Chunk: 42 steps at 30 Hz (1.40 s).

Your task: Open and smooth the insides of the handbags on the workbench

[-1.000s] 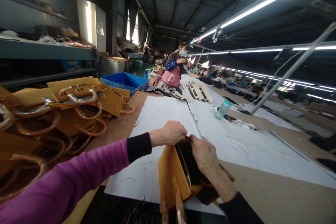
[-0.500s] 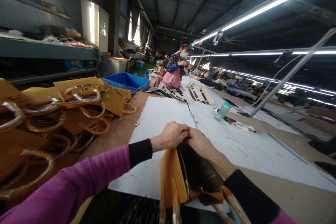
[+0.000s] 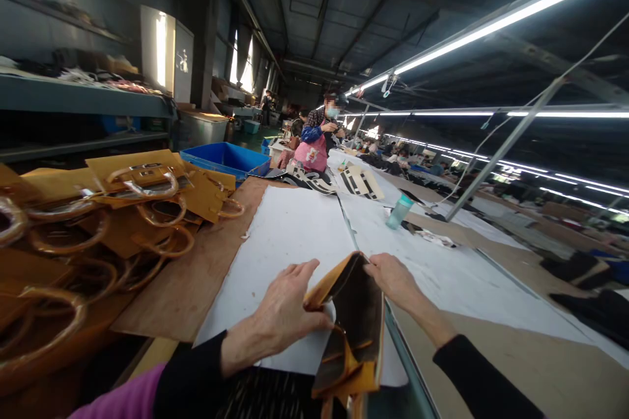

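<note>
A mustard-yellow handbag [image 3: 381,330] with a dark brown inside stands near the table's front edge, its mouth gaping toward me. My right hand [image 3: 397,283] pinches the far right corner of its rim between thumb and fingers. On the other side, my left hand [image 3: 275,317] is spread, thumb and fingers apart around the bag's folded left edge; whether the palm touches it I cannot tell. The bag's plastic-wrapped handles hang toward me at the bottom of the view. White paper [image 3: 285,222] lies under and beyond my hands.
Many yellow handbags [image 3: 122,229] with wrapped handles are piled at left. A blue bin [image 3: 226,160] stands behind them. Farther along are black-and-white cut pieces [image 3: 361,182], a teal bottle [image 3: 400,211] and a slanted metal pole [image 3: 501,150]. A co-worker [image 3: 317,134] is beyond the table.
My hands were together over the bag's top; now they are apart. The left has come back leftward and opened, the right grips the rim. The bag has turned and its mouth gapes wider.
</note>
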Motion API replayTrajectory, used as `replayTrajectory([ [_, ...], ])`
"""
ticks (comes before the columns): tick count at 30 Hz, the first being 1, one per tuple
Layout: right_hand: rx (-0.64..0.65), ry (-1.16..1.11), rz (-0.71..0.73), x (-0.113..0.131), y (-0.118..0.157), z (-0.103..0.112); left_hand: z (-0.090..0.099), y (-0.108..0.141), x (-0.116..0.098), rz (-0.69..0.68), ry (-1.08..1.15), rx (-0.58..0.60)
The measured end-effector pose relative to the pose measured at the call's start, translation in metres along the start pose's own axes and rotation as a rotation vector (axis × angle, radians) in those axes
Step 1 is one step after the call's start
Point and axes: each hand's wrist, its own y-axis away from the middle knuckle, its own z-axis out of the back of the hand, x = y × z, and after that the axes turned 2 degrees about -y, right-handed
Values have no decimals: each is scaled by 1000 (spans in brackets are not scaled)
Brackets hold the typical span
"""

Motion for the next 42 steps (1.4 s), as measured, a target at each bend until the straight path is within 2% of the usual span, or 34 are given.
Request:
replayTrajectory([
  [5, 20, 11, -26, 2, 19, -11, -17, -17, 1, -47, -202, 82],
  [9, 30, 18, -51, 4, 26, -13, -15, -32, 9, -127, -211, 90],
  [12, 3, 4, -59, 5, 26, -15, -5, -44, 18, -171, -75, 198],
  [15, -11, -64, 25, -2, 24, -13, 8, -56, 30, -182, 113, 330],
  [19, 121, -186, 143, -18, 16, -8, 24, -76, 46, -72, 388, 607],
  [21, 166, -227, 153, -21, 13, -8, 27, -85, 52, -28, 467, 684],
  [23, 165, -234, 154, -19, 12, -10, 28, -90, 56, -58, 422, 649],
  [24, 152, -223, 151, -16, 12, -12, 27, -90, 56, -93, 353, 582],
  [28, 89, -123, 109, -2, 17, -16, 21, -76, 45, -283, -172, 160],
  [30, 83, -92, 73, 4, 20, -16, 17, -67, 34, -379, -386, 10],
  [32, 91, -78, 30, 8, 22, -15, 12, -60, 23, -486, -463, -21],
  [35, 85, -42, -17, 12, 26, -13, 4, -59, 10, -604, -476, 15],
  [42, 24, -22, -65, 18, 31, -19, -18, -79, -2, -677, -421, 20],
])
